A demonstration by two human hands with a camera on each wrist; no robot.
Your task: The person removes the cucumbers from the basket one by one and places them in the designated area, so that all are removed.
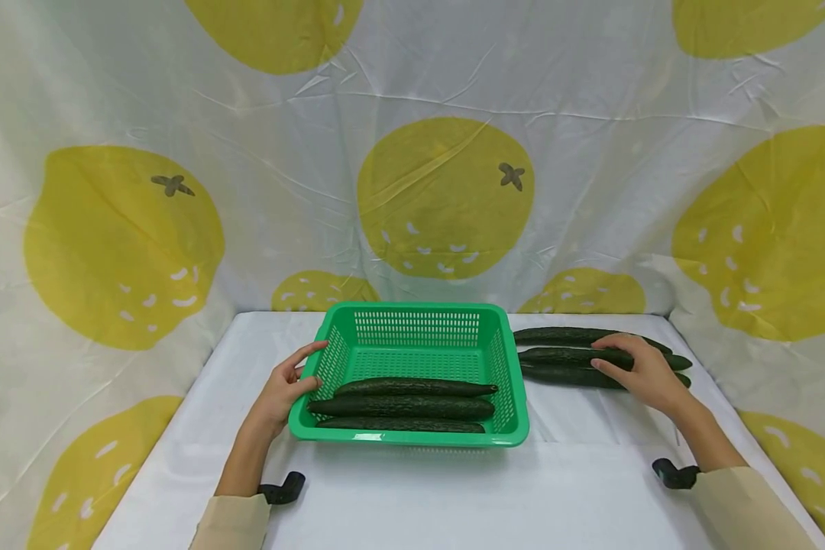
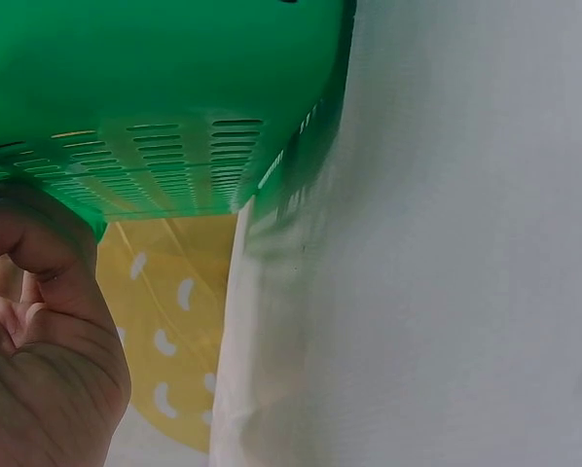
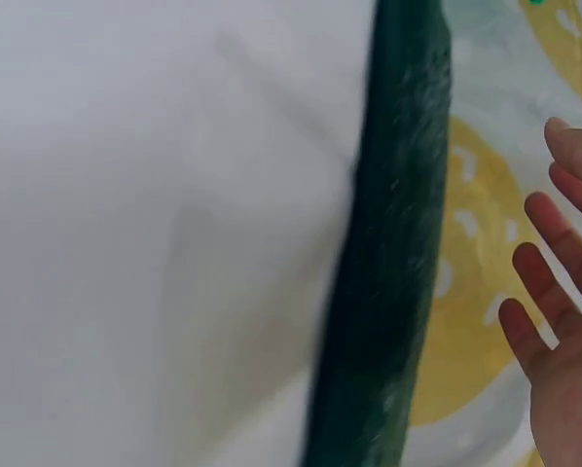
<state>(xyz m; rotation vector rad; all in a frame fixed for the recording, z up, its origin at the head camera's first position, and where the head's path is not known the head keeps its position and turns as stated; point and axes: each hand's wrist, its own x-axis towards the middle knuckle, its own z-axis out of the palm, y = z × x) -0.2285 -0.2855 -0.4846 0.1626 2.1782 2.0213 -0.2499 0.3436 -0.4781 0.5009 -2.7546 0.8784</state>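
Note:
A green plastic basket (image 1: pixel 412 437) with slotted walls stands mid-table, and three dark green cucumbers (image 1: pixel 412 406) lie crosswise in its near half. My left hand (image 1: pixel 283 391) grips the basket's left rim, thumb toward the front and fingers farther back. In the left wrist view that hand (image 2: pixel 53 341) is bent against the basket's side (image 2: pixel 164 88). To the right of the basket lie three more cucumbers (image 1: pixel 564 357), side by side. Over their right part hovers my right hand (image 1: pixel 642 374); the right wrist view has its fingers (image 3: pixel 554 292) spread and apart from the nearest cucumber (image 3: pixel 393 233).
A white cloth (image 1: pixel 454 504) covers the table. Behind and at both sides hangs a pale curtain (image 1: pixel 591 183) printed with big yellow lemons. Black straps (image 1: pixel 283 489) with small cameras sit on both wrists, beside beige sleeves.

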